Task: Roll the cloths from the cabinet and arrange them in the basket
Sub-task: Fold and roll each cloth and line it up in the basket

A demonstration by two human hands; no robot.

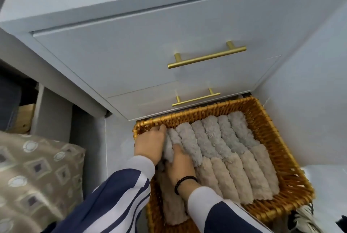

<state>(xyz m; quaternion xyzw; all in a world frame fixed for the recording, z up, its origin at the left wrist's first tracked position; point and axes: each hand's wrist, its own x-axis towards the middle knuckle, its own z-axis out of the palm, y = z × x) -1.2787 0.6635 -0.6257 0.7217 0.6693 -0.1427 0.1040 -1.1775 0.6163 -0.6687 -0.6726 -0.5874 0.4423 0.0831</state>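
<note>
Both hands in the wicker basket (293,182) below the cabinet (131,60), left hand (152,144) and right hand (180,169) seemingly gripping a grey rolled cloth (171,143) at the left end of the back row, beside other rolled cloths (234,159)

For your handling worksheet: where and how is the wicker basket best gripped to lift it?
Grip the wicker basket by its rim on two opposite sides, coming from above with both hands. No handles show, the rim is thick and exposed, and the rolled cloths fill the inside, so a level lift seems safest.
</note>
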